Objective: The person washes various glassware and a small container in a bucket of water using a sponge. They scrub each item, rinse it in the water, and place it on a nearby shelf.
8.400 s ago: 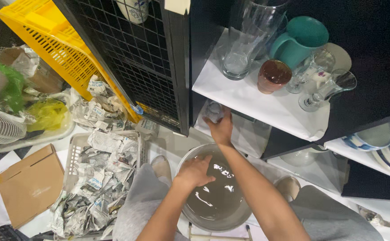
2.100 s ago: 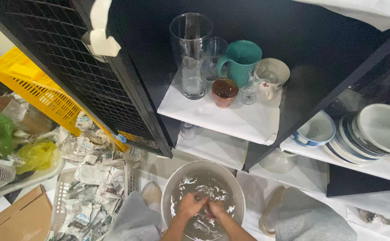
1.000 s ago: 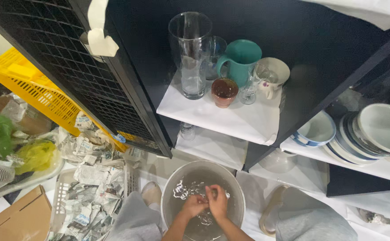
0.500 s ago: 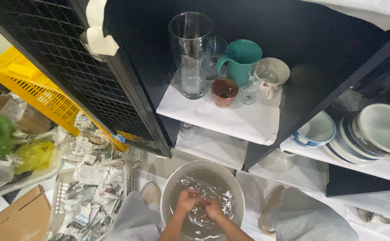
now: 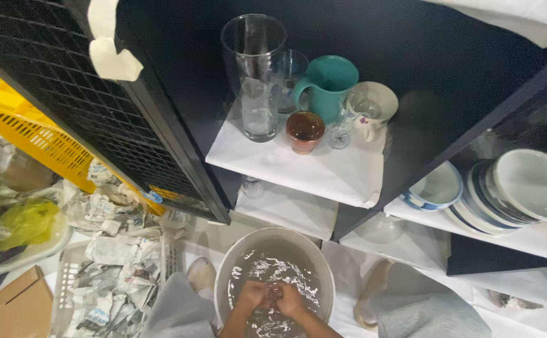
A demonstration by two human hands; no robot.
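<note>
Low in the head view stands a round grey basin of water. My left hand and my right hand are both in the water, pressed together around a small object. The object is mostly hidden by my fingers and I cannot tell what it is.
Above is a black shelf with white liners holding a tall glass, a teal mug, a brown cup and a white cup. Stacked plates and bowls sit right. Crumpled newspaper, a yellow crate and cardboard lie left.
My hands stayed in the basin, shifting and rubbing together around the small object. Since the oldest frame, my right hand came back from the lower shelf into the water.
</note>
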